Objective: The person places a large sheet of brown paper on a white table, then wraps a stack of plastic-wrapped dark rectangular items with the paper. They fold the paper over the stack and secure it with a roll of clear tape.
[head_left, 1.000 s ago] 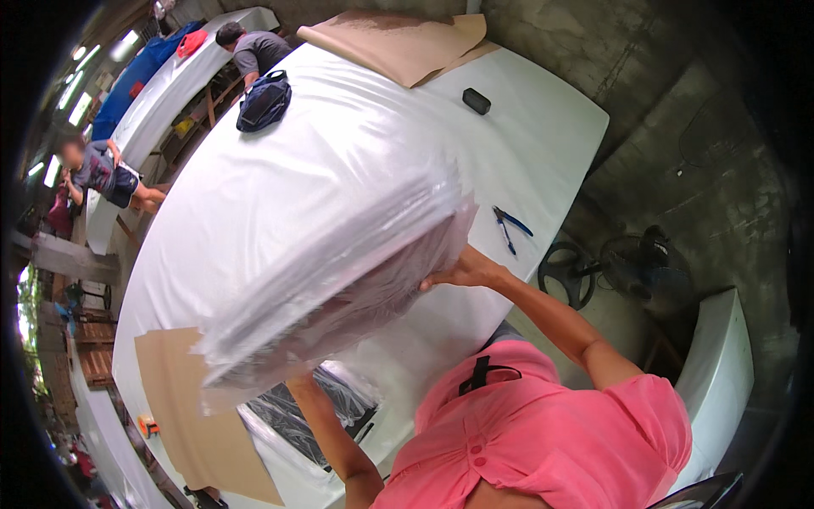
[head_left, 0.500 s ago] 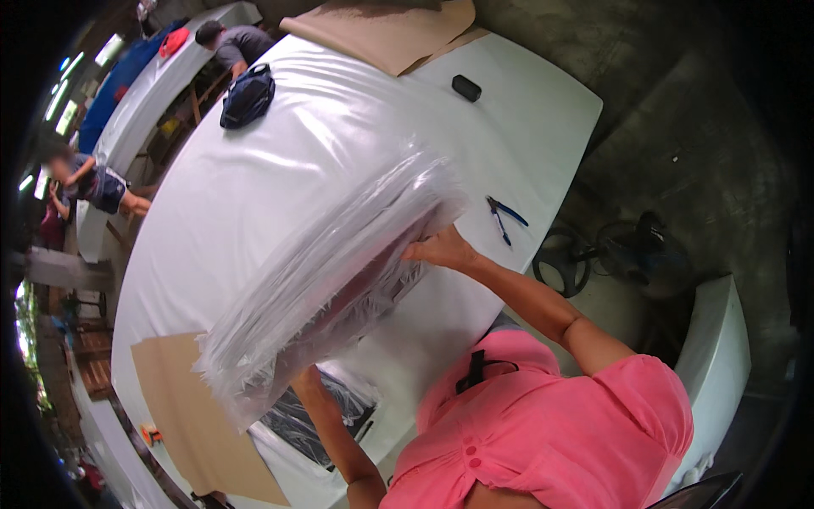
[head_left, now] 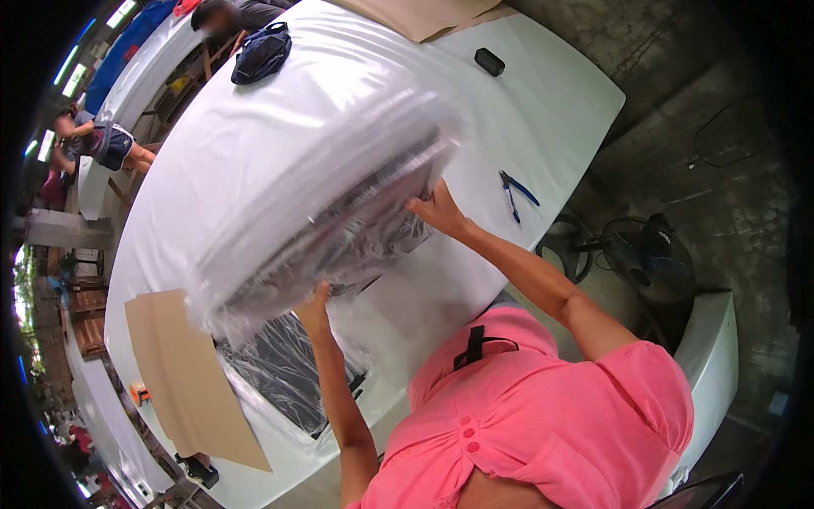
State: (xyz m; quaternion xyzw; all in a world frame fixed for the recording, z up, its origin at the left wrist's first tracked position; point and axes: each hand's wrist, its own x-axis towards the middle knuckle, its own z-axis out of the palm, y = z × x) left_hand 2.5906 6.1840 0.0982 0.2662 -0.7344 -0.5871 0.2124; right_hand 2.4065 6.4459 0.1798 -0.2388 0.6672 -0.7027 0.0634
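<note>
While both arms reach forward, left hand (head_left: pixel 315 307) and right hand (head_left: pixel 437 209) grip the plastic-wrapped stack (head_left: pixel 326 208).

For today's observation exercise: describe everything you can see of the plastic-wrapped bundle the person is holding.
The plastic-wrapped bundle is a large, flat stack of thin dark-edged sheets under clear, glossy, crinkled film. It is raised off the white table and tilted, its broad face turned up and away. The left hand grips its lower near edge; the right hand presses the near edge by its right corner. Motion blur hides finer detail.

Long white tables (head_left: pixel 560 102), grey concrete floor (head_left: pixel 704 170), floor fan (head_left: pixel 653 254).
</note>
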